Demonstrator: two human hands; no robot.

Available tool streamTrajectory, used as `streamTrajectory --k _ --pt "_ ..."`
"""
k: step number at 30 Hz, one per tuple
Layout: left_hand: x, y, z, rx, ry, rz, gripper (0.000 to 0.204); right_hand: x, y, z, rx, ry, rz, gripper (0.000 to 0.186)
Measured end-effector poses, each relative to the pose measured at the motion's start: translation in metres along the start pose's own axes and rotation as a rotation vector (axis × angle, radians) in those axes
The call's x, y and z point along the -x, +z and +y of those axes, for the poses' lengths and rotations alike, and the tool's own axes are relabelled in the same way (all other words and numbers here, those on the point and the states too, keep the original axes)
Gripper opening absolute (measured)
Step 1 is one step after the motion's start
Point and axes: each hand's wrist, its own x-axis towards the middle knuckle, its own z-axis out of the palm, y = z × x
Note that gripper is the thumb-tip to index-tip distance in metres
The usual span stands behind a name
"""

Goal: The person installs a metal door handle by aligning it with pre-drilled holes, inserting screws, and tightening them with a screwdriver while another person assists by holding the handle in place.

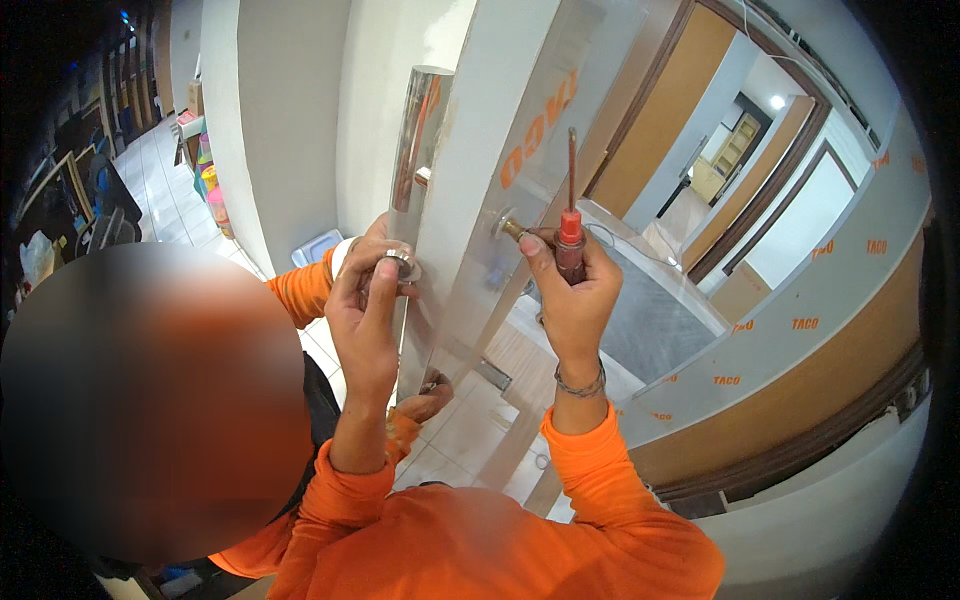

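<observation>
My left hand pinches a round silver metal fitting beside a polished metal tube, which looks like a long pull handle. The tube runs along the near side of a tall panel wrapped in film. On the panel's other side, my right hand grips a screwdriver with a red handle, its shaft pointing up. Thumb and forefinger of that hand also touch a brass-coloured fitting projecting from a round disc on the panel. The fitting's inner part is hidden.
A co-worker in an orange top stands at my left, one hand behind the tube and another hand lower down. A film-covered curved surface rises at right. White floor tiles show below; a doorway opens beyond.
</observation>
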Motion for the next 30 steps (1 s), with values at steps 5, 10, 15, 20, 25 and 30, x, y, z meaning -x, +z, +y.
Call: streamTrajectory --k 5,10,15,20,25,30 --pt "-0.016 -0.011 0.0 -0.178 -0.063 -0.053 0.022 -0.004 0.009 0.001 -0.053 -0.201 0.056 0.02" --pt "-0.02 -0.004 -0.008 -0.069 -0.185 -0.074 0.023 -0.002 -0.001 0.001 0.034 -0.063 -0.002 0.019" --pt "-0.026 0.0 -0.013 -0.074 -0.164 -0.096 0.022 0.0 0.0 0.003 -0.021 -0.124 0.016 0.022" --pt "-0.04 0.009 -0.011 -0.092 -0.025 -0.009 0.022 0.002 0.005 0.003 -0.113 -0.13 0.045 0.02" --pt "-0.046 0.013 -0.02 0.132 -0.143 0.031 0.023 0.006 0.002 0.005 -0.13 -0.103 0.032 0.02" --pt "-0.048 0.008 -0.029 0.526 -0.382 0.014 0.023 0.008 0.001 0.001 -0.113 -0.063 0.036 0.019"
